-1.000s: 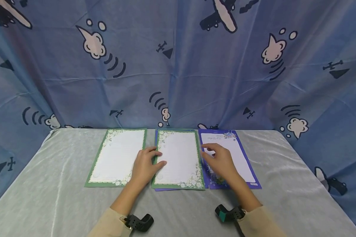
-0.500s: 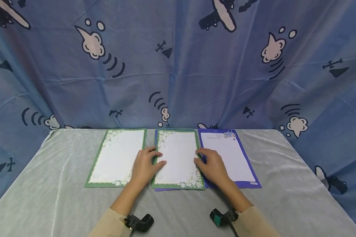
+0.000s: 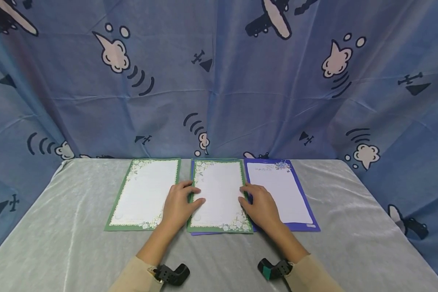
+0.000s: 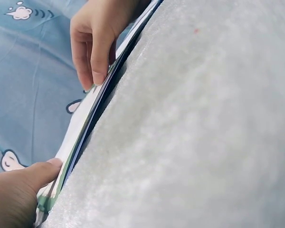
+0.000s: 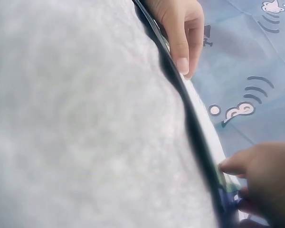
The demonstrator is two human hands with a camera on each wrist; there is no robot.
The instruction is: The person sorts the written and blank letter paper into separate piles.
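Note:
A white sheet with a green floral border (image 3: 220,198) lies in the middle, with a purple edge (image 3: 204,233) showing from under it. My left hand (image 3: 177,205) rests at its left edge, thumb and fingers reaching onto the paper. At the right edge my right hand (image 3: 261,205) touches it with thumb and bent fingers. Another green-bordered sheet (image 3: 149,194) lies to the left, partly covered by the left hand. To the right, the right hand overlaps a purple-bordered sheet (image 3: 288,198) with faint handwriting near its top. Both thumbs (image 4: 50,166) (image 5: 232,164) touch paper in the wrist views.
A pale, velvety cloth (image 3: 69,211) covers the table under the sheets. Behind it hangs a blue curtain (image 3: 168,81) printed with planes and clouds. Each wrist wears a black camera mount (image 3: 172,275).
My right hand has moved left from over the purple-bordered sheet to the middle sheet's right edge. The left hand stays at the left edge, and the sheets have barely shifted.

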